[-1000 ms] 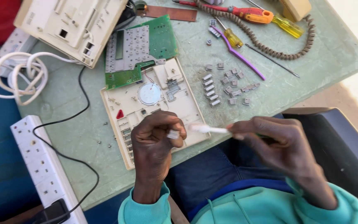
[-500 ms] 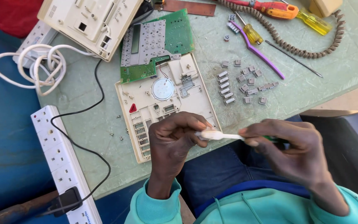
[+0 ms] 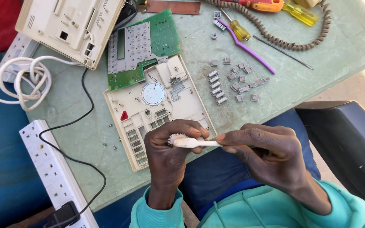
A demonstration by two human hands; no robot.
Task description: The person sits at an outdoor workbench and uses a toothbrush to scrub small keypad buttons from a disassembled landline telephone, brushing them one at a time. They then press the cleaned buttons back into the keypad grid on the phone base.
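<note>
My right hand grips the handle of a white toothbrush, its frayed bristles pressed against something small held in my left hand. The fingers of my left hand curl over that thing and hide it. Both hands hover over the near edge of a cream plastic phone shell lying open on the green table. A green circuit board with a grey rubber keypad lies just beyond the shell.
Several small grey keys lie scattered right of the shell. A purple toothbrush, screwdrivers and a coiled cord sit at the far right. Another cream phone housing, a white cable and a white power strip are left. A dark chair arm is right.
The view has shifted so the table sits higher and further left. My hands stay together, and the toothbrush has shifted slightly against the thing in my left hand.
</note>
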